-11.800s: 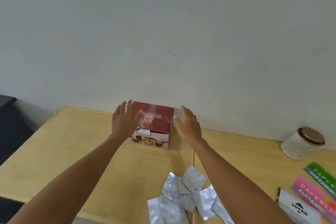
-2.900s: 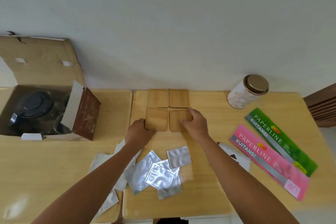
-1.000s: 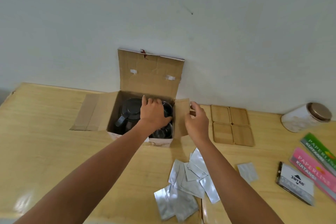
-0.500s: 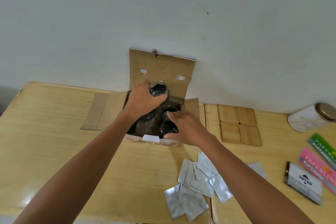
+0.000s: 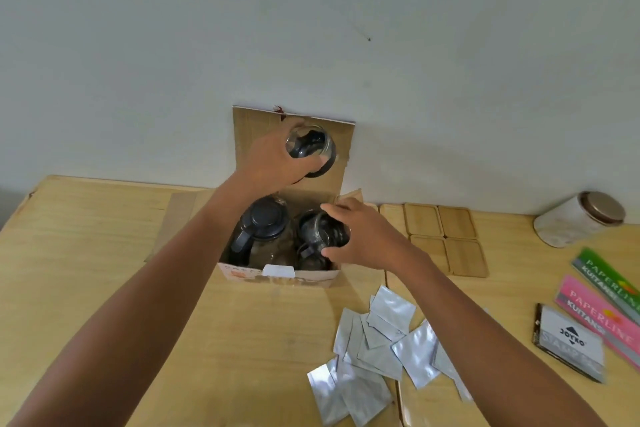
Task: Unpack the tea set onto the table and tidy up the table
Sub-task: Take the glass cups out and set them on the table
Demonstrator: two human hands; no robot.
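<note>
An open cardboard box (image 5: 277,274) stands at the back of the wooden table (image 5: 86,253) against the wall. My left hand (image 5: 277,159) holds a glass cup (image 5: 310,149) lifted above the box, in front of its raised lid flap. My right hand (image 5: 360,236) grips a second glass cup (image 5: 320,232) at the right side of the box, level with its rim. A glass teapot with a black lid (image 5: 263,222) stays in the left half of the box. Several wooden coasters (image 5: 443,239) lie in a square just right of the box.
Several silver foil sachets (image 5: 374,350) are scattered at the front. A white jar with a brown lid (image 5: 578,222) lies on its side at the back right. Green and pink receipt books (image 5: 602,305) and a small black-and-white packet (image 5: 568,343) lie at the right edge.
My left hand has raised its glass cup higher above the box. My right hand has closed around the second cup inside the box and lifted it to rim height.
</note>
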